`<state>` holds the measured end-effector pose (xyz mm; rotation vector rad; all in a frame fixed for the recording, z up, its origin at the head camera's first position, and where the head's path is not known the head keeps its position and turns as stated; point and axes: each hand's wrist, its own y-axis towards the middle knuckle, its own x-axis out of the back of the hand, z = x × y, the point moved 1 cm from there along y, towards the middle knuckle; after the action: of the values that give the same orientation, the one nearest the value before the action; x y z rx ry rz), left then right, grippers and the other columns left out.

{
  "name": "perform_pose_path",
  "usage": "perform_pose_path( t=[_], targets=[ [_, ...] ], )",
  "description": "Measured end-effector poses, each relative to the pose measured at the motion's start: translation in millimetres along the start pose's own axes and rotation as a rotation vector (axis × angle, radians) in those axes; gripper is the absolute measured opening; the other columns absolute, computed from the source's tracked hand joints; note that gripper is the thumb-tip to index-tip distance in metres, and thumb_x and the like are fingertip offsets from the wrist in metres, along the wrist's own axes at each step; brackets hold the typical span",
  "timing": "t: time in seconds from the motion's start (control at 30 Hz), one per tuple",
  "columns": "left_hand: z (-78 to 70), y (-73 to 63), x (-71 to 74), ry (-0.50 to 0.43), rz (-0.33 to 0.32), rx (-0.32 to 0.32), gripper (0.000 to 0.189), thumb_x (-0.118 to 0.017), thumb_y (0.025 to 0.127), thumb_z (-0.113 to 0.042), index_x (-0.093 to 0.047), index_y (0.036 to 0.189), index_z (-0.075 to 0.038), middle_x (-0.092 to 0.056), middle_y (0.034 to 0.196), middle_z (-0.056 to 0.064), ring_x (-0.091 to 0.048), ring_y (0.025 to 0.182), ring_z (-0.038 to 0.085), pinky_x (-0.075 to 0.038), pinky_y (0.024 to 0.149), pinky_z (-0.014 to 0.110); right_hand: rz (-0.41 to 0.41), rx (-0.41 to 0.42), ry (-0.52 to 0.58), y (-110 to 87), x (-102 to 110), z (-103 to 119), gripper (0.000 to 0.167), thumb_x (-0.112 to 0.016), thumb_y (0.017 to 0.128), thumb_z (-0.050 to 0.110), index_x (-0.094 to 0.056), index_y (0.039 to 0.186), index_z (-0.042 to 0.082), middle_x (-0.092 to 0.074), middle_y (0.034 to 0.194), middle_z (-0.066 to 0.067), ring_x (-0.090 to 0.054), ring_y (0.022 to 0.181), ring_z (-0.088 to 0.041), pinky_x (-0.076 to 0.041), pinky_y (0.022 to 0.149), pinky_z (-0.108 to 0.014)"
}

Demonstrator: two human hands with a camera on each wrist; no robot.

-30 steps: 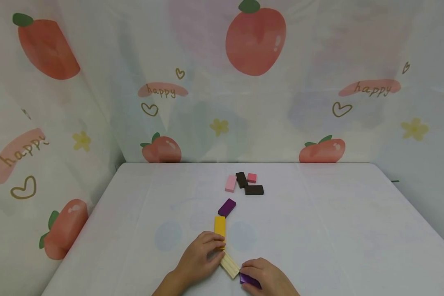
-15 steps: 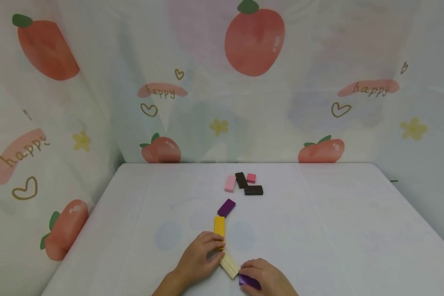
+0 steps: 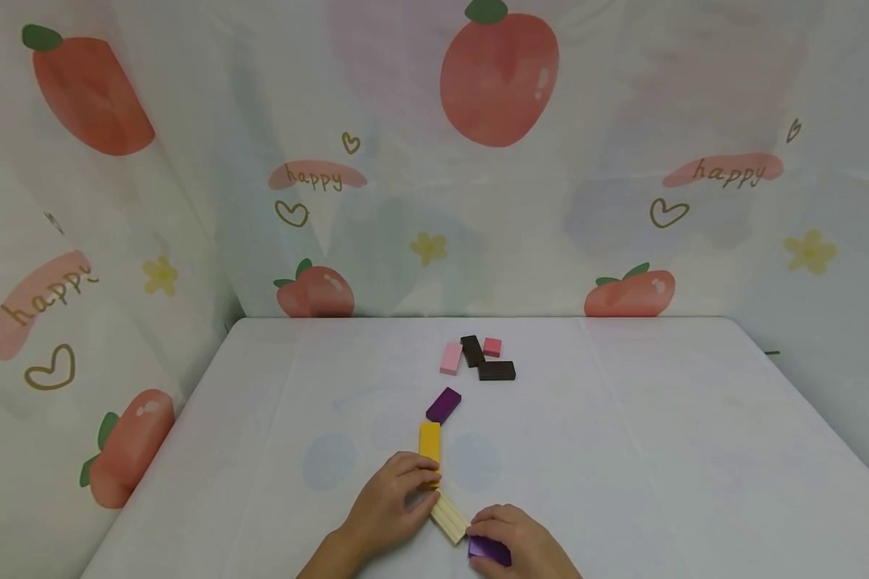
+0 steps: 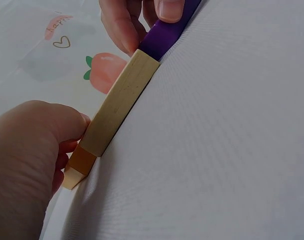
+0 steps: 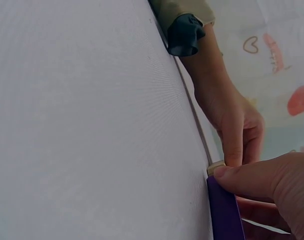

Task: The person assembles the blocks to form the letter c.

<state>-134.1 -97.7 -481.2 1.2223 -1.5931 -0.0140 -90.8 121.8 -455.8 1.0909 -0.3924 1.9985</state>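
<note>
Low in the head view, just right of centre, the right hand pinches the purple block, just beside the pale block. The left hand curls its fingers over the yellow block, thumb against the pale block.

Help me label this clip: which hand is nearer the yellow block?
Left. The left hand is at the near end of the yellow block; the right hand is farther off, gripping the near purple block.

Yellow block part-hidden by left hand; nearer purple block by right hand
</note>
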Motion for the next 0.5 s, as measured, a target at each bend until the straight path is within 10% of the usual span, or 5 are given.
perform_pose_path(
  t=[0.5],
  targets=[
    [1.7,0.2,-0.3,0.012,0.003,-0.016,0.017,-0.071,0.080,-0.016,-0.070,0.096,-0.010,-0.060,0.107,-0.005,-0.052,0.102,0.009,-0.043,0.090,0.023,0.053,-0.097,0.017,2.9,0.8,3.0,0.032,-0.068,0.081,0.037,-0.069,0.102,0.012,-0.059,0.100,0.007,-0.053,0.090,-0.008,-0.051,0.078,-0.028]
  ],
)
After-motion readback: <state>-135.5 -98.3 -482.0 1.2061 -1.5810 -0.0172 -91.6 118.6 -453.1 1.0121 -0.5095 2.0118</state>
